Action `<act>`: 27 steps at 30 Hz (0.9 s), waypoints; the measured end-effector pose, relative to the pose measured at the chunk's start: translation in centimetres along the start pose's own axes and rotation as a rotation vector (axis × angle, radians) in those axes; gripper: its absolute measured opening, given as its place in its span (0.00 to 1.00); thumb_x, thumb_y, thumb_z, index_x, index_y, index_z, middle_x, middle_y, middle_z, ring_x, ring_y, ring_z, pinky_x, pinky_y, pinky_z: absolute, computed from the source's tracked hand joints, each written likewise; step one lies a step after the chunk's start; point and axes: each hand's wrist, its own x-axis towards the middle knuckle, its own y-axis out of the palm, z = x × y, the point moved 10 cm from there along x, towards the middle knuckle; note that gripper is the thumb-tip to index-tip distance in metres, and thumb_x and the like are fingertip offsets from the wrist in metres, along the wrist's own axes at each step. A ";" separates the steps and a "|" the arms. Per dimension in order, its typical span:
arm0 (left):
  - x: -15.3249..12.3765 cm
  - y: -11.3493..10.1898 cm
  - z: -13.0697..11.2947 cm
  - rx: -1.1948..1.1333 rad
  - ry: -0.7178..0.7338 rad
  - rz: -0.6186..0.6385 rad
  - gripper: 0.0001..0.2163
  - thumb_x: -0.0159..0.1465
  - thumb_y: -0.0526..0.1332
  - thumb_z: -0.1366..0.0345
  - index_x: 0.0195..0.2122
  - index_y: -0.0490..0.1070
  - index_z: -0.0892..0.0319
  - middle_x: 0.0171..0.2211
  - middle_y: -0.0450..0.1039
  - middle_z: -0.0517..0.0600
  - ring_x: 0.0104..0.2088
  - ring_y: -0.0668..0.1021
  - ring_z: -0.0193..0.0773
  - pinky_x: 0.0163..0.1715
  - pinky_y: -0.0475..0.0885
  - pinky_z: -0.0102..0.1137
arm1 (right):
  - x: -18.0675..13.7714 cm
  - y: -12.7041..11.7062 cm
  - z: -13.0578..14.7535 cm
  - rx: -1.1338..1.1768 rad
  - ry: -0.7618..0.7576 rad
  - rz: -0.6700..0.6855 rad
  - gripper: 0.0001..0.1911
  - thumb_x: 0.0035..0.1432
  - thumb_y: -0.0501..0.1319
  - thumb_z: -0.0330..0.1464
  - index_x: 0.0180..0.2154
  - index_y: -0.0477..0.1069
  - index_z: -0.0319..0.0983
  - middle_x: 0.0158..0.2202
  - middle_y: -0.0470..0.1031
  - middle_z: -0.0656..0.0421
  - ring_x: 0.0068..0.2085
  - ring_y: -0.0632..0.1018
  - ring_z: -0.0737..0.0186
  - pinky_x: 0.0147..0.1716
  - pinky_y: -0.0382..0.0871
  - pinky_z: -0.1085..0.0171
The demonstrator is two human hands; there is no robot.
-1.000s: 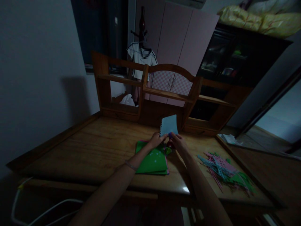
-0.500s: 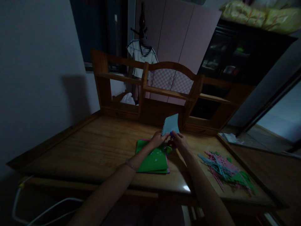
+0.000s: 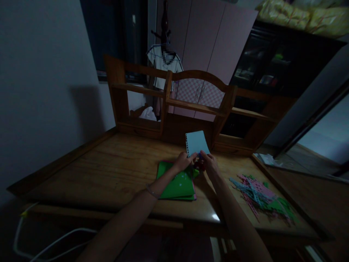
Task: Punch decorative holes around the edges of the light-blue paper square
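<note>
From the head view, the left hand [image 3: 185, 161] and the right hand [image 3: 211, 163] pinch the lower edge of a pale blue sheet [image 3: 196, 142], which rises beyond them. A small red object [image 3: 200, 165] sits between the hands; green sheets [image 3: 178, 187] lie beneath the left, paper strips [image 3: 260, 194] right of the right forearm.

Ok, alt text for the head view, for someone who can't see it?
The left hand holds a pale sheet with a notched left edge; the right hand holds a purple thing at its near edge. Green sheets lie nearer on a wooden desk, coloured strips to the right.
</note>
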 end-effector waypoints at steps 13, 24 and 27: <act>0.5 -1.7 2.1 -0.111 -0.051 -0.160 0.19 0.58 0.56 0.52 0.33 0.75 0.65 0.29 0.75 0.51 0.31 0.76 0.39 0.32 0.69 0.29 | -1.0 1.8 0.1 -0.117 -0.021 0.149 0.20 0.42 0.65 0.48 0.29 0.70 0.39 0.18 0.69 0.64 0.17 0.68 0.68 0.15 0.56 0.69; 0.5 -3.8 2.8 -0.010 -0.111 -0.280 0.21 0.59 0.53 0.49 0.27 0.74 0.63 0.21 0.72 0.49 0.24 0.73 0.35 0.26 0.66 0.27 | -1.3 2.6 0.9 -0.148 -0.049 0.212 0.24 0.44 0.63 0.49 0.37 0.73 0.39 0.24 0.75 0.60 0.20 0.70 0.68 0.17 0.60 0.69; 0.4 -3.9 3.0 -0.025 -0.122 -0.287 0.22 0.59 0.52 0.48 0.25 0.73 0.63 0.19 0.70 0.48 0.21 0.72 0.34 0.24 0.65 0.26 | -1.2 2.1 0.7 -0.116 -0.039 0.164 0.24 0.45 0.61 0.51 0.36 0.74 0.38 0.24 0.75 0.58 0.19 0.70 0.68 0.17 0.60 0.69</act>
